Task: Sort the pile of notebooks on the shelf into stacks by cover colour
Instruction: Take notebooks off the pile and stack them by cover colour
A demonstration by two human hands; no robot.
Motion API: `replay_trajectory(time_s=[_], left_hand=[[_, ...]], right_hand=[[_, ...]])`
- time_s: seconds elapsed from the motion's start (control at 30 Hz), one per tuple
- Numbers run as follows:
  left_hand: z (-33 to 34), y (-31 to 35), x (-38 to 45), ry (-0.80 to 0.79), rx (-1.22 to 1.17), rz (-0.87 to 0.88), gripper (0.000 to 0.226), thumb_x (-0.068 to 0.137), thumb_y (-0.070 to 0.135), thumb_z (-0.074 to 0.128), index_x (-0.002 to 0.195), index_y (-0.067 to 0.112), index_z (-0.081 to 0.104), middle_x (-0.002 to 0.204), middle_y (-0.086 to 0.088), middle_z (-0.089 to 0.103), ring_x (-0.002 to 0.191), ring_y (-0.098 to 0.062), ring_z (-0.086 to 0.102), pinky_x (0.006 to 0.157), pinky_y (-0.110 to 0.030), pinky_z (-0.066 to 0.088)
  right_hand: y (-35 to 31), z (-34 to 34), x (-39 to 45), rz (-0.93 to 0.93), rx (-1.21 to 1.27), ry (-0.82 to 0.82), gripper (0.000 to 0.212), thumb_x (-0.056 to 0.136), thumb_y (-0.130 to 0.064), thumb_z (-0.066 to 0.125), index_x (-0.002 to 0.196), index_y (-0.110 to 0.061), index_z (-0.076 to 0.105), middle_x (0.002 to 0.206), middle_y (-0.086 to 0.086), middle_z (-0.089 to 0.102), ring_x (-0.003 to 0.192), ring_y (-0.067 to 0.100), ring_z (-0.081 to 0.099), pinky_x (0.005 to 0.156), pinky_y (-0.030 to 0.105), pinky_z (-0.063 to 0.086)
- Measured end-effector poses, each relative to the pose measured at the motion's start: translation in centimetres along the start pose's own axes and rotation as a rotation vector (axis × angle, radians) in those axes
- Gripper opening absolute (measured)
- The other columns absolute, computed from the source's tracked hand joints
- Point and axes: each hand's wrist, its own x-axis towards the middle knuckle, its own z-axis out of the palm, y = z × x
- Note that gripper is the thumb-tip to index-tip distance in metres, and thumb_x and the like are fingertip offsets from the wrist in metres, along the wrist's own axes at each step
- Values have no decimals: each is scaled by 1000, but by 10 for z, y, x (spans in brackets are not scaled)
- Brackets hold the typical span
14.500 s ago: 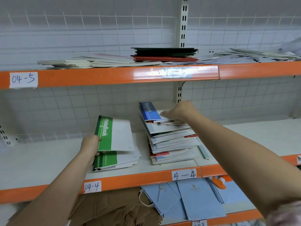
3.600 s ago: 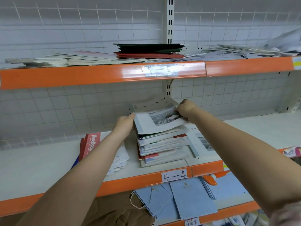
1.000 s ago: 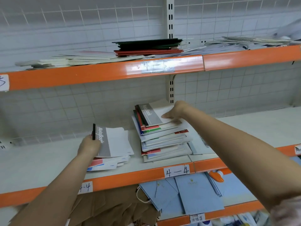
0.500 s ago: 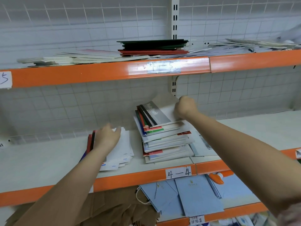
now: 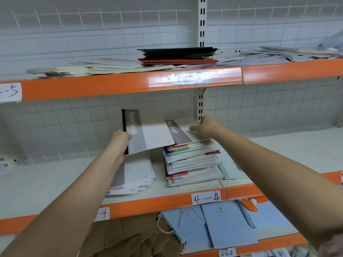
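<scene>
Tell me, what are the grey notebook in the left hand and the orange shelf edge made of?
Grey notebook: apparently thin card cover, matte; it stays flat while the left hand grips one edge. Orange shelf edge: probably painted metal or plastic, glossy; light reflects along it.

A grey-and-white notebook point(image 5: 148, 132) with a black spine and "NoteBook" on its grey band is held tilted in the air, gripped at its spine edge by the left hand point(image 5: 120, 140). Below that hand lies a smaller stack point(image 5: 137, 175), grey cover on top. Under the right hand point(image 5: 207, 127) sits the taller mixed pile point(image 5: 193, 162), topped by another grey notebook point(image 5: 178, 131), its edges uneven.
</scene>
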Motion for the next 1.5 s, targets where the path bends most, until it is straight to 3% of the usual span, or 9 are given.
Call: replay_trajectory(time_s=[0.17, 0.3, 0.43, 0.63, 0.87, 1.07, 1.23, 1.37, 1.5], left_hand=[[-34, -28, 17, 144, 172, -161, 33, 90, 4, 45, 121, -7, 52, 118, -23, 57, 105, -33, 54, 83, -36, 39], [-42, -54, 11, 210, 476, -151, 13, 91, 6, 47, 100, 2, 55, 92, -19, 58, 83, -32, 54, 69, -31, 42], [-40, -69, 5, 340, 727, -180, 43, 88, 19, 61, 122, -3, 46, 131, -23, 40, 110, -39, 49, 86, -42, 43], [-25, -60, 2, 426, 922, -34, 48, 84, 23, 59, 126, 3, 48, 133, -19, 42, 124, -36, 39, 98, -42, 36], [29, -20, 0, 27, 267, 129, 14, 94, 23, 50, 89, 14, 60, 89, -5, 63, 87, -26, 59, 67, -26, 41], [55, 12, -10, -242, -153, 2, 29, 96, 34, 50, 104, 9, 60, 83, -10, 65, 60, -15, 58, 51, -24, 43], [43, 16, -8, -144, -237, 23, 24, 92, -3, 40, 114, 2, 51, 98, -15, 61, 77, -23, 60, 67, -34, 50], [7, 2, 0, -35, -123, 0, 17, 89, -4, 41, 96, 8, 52, 85, -13, 60, 70, -25, 58, 63, -32, 48], [-23, -24, 16, 91, 98, -39, 19, 88, 0, 44, 103, 2, 56, 98, -20, 58, 88, -30, 56, 76, -34, 41]], right_hand=[[8, -4, 1, 109, -178, -130, 87, 76, -69, 60, 137, -8, 45, 139, 10, 50, 125, 32, 48, 99, 39, 42], [2, -8, 3, 119, -96, -111, 58, 83, -48, 67, 119, -4, 55, 118, 10, 60, 110, 29, 57, 80, 31, 43], [2, -13, 8, 116, -79, -4, 28, 88, -19, 62, 68, -9, 46, 78, 7, 57, 61, 18, 50, 47, 23, 35], [13, -18, 11, 108, -60, 56, 17, 91, -9, 52, 75, -5, 49, 76, 10, 51, 67, 24, 49, 45, 21, 32], [-3, -19, 4, -12, 124, 233, 25, 97, -7, 38, 98, 6, 59, 95, 19, 58, 90, 32, 55, 68, 29, 41], [-28, -11, -9, -12, 655, 40, 19, 97, -7, 38, 100, 1, 55, 87, 15, 52, 58, 18, 46, 52, 26, 39], [-24, -2, -4, -76, 455, 4, 27, 97, -15, 45, 100, 4, 63, 88, 15, 63, 71, 20, 55, 67, 32, 50], [1, -5, 5, 1, -62, 11, 57, 87, -52, 59, 121, -6, 57, 120, 12, 61, 104, 28, 58, 82, 34, 47], [7, -1, 5, 117, -100, -130, 74, 78, -60, 65, 127, -7, 52, 127, 12, 58, 107, 29, 56, 83, 35, 44]])
